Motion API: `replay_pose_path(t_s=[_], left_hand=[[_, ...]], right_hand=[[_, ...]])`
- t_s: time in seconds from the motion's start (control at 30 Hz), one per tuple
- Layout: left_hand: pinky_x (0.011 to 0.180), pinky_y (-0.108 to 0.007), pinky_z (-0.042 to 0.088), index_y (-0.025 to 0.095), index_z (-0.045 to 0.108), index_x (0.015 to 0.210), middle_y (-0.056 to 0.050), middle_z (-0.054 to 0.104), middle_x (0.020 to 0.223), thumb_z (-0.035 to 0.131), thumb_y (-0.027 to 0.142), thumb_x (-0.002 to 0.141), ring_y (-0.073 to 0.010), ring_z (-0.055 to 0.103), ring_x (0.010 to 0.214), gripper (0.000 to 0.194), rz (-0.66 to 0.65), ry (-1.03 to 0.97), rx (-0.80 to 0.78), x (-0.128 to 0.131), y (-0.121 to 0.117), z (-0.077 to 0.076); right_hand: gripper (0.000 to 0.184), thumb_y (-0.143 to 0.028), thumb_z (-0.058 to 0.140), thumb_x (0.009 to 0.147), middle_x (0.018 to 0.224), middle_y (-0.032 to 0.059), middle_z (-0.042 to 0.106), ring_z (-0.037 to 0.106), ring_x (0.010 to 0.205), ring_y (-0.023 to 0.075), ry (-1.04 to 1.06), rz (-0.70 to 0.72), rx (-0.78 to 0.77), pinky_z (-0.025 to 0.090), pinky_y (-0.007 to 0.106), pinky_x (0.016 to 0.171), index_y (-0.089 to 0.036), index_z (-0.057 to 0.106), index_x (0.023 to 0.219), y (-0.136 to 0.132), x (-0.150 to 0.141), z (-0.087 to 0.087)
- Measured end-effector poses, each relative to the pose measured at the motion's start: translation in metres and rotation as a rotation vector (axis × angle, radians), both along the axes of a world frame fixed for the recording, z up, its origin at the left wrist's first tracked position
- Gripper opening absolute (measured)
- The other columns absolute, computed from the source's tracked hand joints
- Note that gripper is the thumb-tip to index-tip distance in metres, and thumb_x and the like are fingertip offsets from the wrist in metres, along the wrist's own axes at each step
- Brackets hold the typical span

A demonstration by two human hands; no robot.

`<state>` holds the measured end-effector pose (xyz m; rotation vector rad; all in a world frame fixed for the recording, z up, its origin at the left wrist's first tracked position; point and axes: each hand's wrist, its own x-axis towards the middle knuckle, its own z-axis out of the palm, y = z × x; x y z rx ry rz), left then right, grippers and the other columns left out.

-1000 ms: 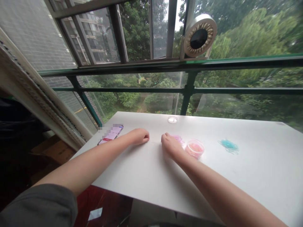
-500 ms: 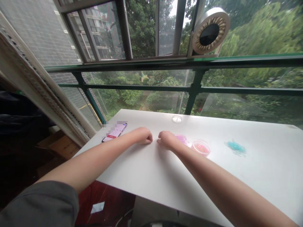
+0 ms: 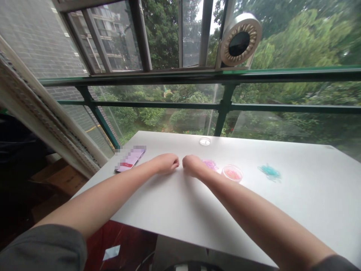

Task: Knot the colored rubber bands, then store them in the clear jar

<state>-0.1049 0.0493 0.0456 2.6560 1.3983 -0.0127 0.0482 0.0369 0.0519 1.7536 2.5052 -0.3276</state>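
Note:
My left hand (image 3: 168,163) is closed just above the white table (image 3: 169,203), its fingers curled toward my right hand (image 3: 192,165), which is closed too. A narrow gap separates them. Whatever the fingertips pinch, if anything, is too small to see. Partly hidden behind my right hand lies a pile of thin pink-purple loops (image 3: 210,164). Beside it stands a clear round dish (image 3: 232,178) with pink-orange pieces inside. Farther right a teal pile of thin loops (image 3: 270,171) rests on the table.
A round clear lid (image 3: 205,141) lies near the table's far edge. On the left is a phone (image 3: 131,159) with a lit screen. Behind the table run a green railing (image 3: 175,106) and windows, with a round fan-like device (image 3: 240,40) above the rail.
My hands have drawn slightly closer together, both still closed. The whole view has shifted a little, so the table's things appear farther left.

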Motion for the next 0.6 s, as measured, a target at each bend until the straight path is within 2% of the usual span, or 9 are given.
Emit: replay_pose_path(t_s=[0.1,0.17,0.23,0.3,0.47,0.6], left_hand=[[0.063,-0.025,0.041,0.018,0.060,0.084,-0.005,0.066,0.088,0.041,0.032,0.082,-0.0165,0.057,0.075,0.023,-0.018,-0.120,-0.003,0.009,-0.001,0.014],[0.065,-0.025,0.041,0.018,0.059,0.084,-0.004,0.065,0.087,0.041,0.033,0.083,-0.0167,0.057,0.076,0.024,-0.060,-0.183,-0.003,0.020,-0.002,0.024],[0.064,-0.025,0.040,0.018,0.060,0.084,-0.003,0.065,0.086,0.042,0.033,0.083,-0.0163,0.057,0.076,0.023,-0.105,-0.234,-0.005,0.038,-0.003,0.034],[0.063,-0.024,0.040,0.019,0.060,0.085,-0.002,0.065,0.086,0.044,0.033,0.082,-0.0156,0.057,0.075,0.022,-0.161,-0.269,0.000,0.064,-0.004,0.041],[0.058,-0.023,0.037,0.019,0.064,0.085,-0.002,0.067,0.087,0.049,0.027,0.078,-0.0146,0.057,0.073,0.018,-0.357,-0.219,0.033,0.134,-0.004,0.044],[0.053,-0.024,0.033,0.020,0.068,0.076,-0.002,0.066,0.081,0.051,0.023,0.075,-0.0143,0.056,0.067,0.017,-0.497,-0.099,0.061,0.165,-0.002,0.037]], right_hand=[[0.023,-0.014,0.052,0.075,0.085,0.0033,0.070,0.063,0.073,0.0128,0.160,-0.046,0.062,0.041,0.017,0.057,-0.020,0.068,0.090,-0.006,0.046,0.018],[0.018,-0.013,0.054,0.070,0.073,0.0030,0.068,0.061,0.062,0.0117,0.397,-0.166,0.128,0.039,0.017,0.051,-0.017,0.068,0.080,-0.014,0.086,0.030],[0.015,-0.014,0.055,0.068,0.060,0.0015,0.065,0.058,0.052,0.0113,0.476,-0.254,0.110,0.037,0.018,0.045,-0.015,0.068,0.076,-0.022,0.123,0.038],[0.013,-0.014,0.056,0.066,0.056,0.0004,0.063,0.056,0.050,0.0111,0.481,-0.287,0.092,0.037,0.019,0.044,-0.016,0.068,0.072,-0.029,0.149,0.038],[0.015,-0.011,0.059,0.063,0.066,0.0016,0.067,0.058,0.053,0.0117,0.471,-0.334,0.130,0.040,0.019,0.045,-0.017,0.064,0.076,-0.038,0.168,0.021],[0.019,-0.010,0.053,0.073,0.075,0.0061,0.070,0.063,0.058,0.0129,0.795,-0.399,-0.022,0.048,0.021,0.050,-0.016,0.054,0.091,-0.037,0.176,0.019]])
